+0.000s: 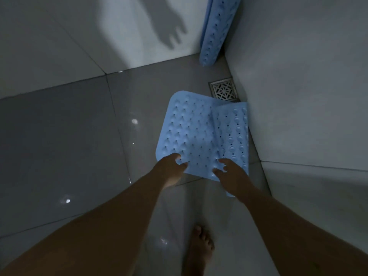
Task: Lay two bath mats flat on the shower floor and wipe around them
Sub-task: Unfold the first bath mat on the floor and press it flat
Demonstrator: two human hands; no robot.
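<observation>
Floor [59, 136]: glossy grey tiles with bright spots of reflected light, meeting the walls at a corner.
Walls [308, 76]: pale tiles on two sides; the shadow of an arm and spread fingers falls on the far one.
Near bath mat [191, 132]: light blue, studded with suction cups and small holes; it lies on the floor against the right wall, its right strip folded along a crease, and its near edge is lifted.
Second bath mat [215, 28]: same blue, folded, standing upright in the wall corner, well apart from the first.
Left hand [171, 168]: fingers curled around the near left edge of the near mat, gripping it.
Right hand [229, 172]: thumb and fingers pinching the mat's near edge at the crease.
Bare foot [200, 248]: planted on the floor between the forearms, toes toward the mat.
Drain [224, 89]: square metal grate with a lattice pattern, just beyond the mat's far right corner, beside the wall.
</observation>
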